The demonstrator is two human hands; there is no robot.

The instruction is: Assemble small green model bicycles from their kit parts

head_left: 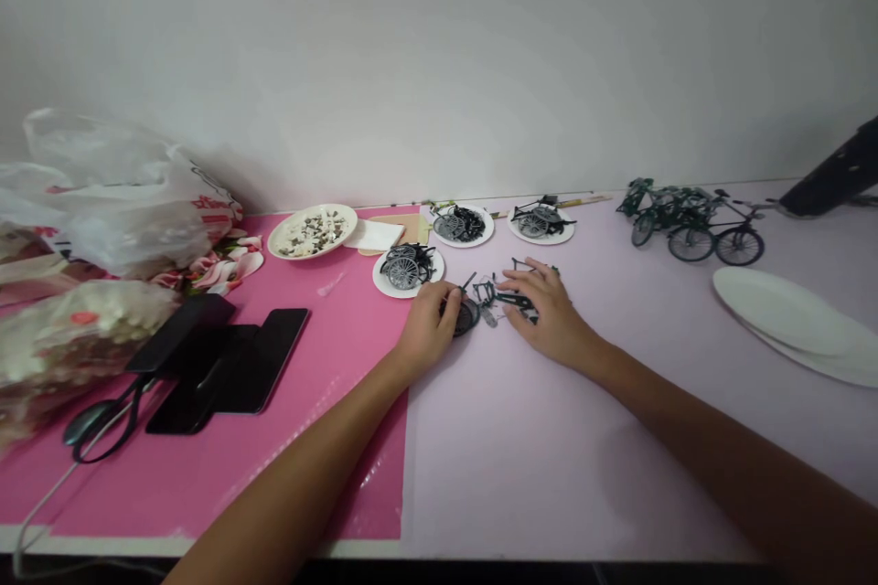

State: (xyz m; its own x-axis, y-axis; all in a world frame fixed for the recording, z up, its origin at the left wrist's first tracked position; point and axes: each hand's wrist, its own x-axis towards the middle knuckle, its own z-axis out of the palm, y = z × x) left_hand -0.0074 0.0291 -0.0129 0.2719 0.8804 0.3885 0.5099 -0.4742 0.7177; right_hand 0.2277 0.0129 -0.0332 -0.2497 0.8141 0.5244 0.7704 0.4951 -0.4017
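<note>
My left hand point(431, 322) rests on the table with its fingers curled around a small black toy wheel point(467, 314). My right hand point(545, 311) lies over a scatter of small black model bicycle parts point(495, 295), fingers bent and touching them; whether it grips one I cannot make out. Just beyond my hands stand three small white plates: one point(407, 272) with grey wheels, one point(462, 225) with dark parts, one point(541, 221) with more wheels and frames.
Finished green and black model bicycles point(692, 221) stand at the back right, next to stacked white plates point(788, 315). A dish of small pale pieces point(312, 231) sits at the back. Black phones point(226, 356), scissors point(102, 425) and plastic bags point(102, 210) fill the pink mat at left.
</note>
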